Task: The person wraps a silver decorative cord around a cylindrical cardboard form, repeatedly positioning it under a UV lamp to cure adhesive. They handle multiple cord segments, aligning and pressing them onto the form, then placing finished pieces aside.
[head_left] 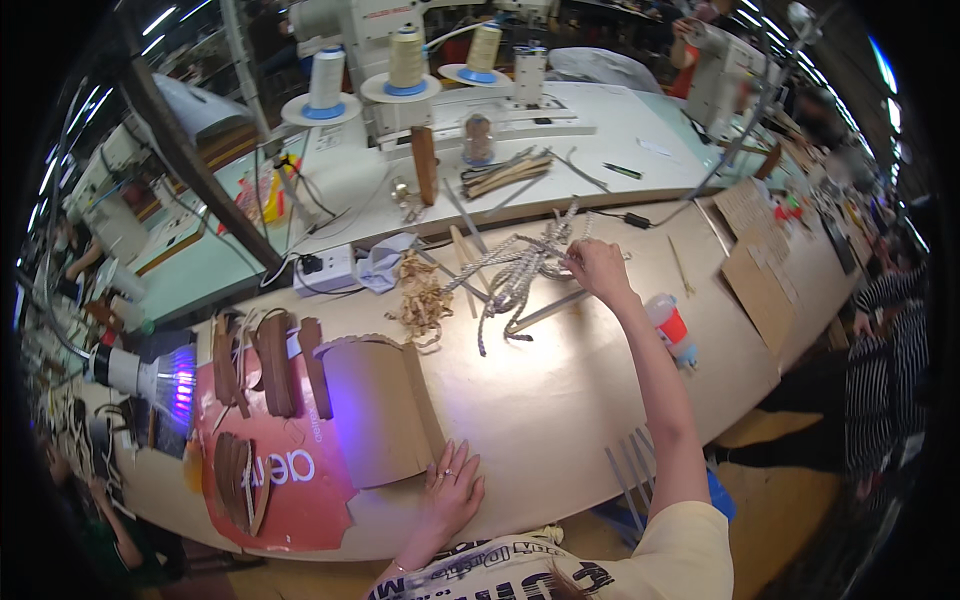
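Note:
My right hand (597, 270) reaches over the table to a loose heap of grey-and-white braided strips (515, 285). Its fingers are pinched at the heap's right edge and appear to grip one strip, though the fingertips partly hide it. My left hand (455, 497) lies flat on the table, fingers a little apart, against the lower right corner of a curved brown cardboard piece (375, 410). Left of the heap lies a tangle of tan, ruffled strips (424, 298). A clear bottle with a red label (670, 328) lies beside my right forearm.
Brown strip bundles (275, 362) lie on a red sheet (330, 520) at left, near a lit lamp (165, 380). Behind stand thread cones (406, 60) and a white sewing machine (370, 30). Cardboard sheets (757, 290) lie at right. A person in stripes (885, 370) is beyond the table.

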Available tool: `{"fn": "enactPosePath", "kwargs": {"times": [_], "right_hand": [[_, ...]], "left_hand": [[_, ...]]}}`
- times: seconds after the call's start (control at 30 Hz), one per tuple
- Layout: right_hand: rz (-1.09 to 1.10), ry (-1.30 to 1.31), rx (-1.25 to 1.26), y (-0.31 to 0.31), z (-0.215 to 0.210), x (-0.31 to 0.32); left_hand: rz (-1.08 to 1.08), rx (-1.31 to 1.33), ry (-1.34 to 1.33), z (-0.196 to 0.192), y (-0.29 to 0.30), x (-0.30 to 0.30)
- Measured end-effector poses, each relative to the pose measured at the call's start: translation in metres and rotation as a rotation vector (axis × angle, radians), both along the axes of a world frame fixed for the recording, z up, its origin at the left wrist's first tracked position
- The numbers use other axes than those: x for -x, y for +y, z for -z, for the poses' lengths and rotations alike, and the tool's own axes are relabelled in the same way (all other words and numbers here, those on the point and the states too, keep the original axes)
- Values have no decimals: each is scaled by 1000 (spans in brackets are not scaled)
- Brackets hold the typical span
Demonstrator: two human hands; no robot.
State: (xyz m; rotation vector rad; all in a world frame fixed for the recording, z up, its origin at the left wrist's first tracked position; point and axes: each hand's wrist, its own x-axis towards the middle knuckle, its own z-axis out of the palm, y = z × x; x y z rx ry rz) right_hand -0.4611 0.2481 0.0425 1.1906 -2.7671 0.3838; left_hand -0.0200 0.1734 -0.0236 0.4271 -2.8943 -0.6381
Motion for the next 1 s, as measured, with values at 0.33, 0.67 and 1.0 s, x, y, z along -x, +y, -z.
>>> {"fn": "enactPosePath", "kwargs": {"times": [0.33,0.67,1.0], "right_hand": [[193,195,92,39,2,-94],[15,-98,234,40,3,-186],[71,-182,301,35,-17,-221]], "left_hand": [[403,-5,447,-18,-26,-28],[-1054,185,368,-56,-225,-243],[-962,124,-119,-33,-279,-252]]}}
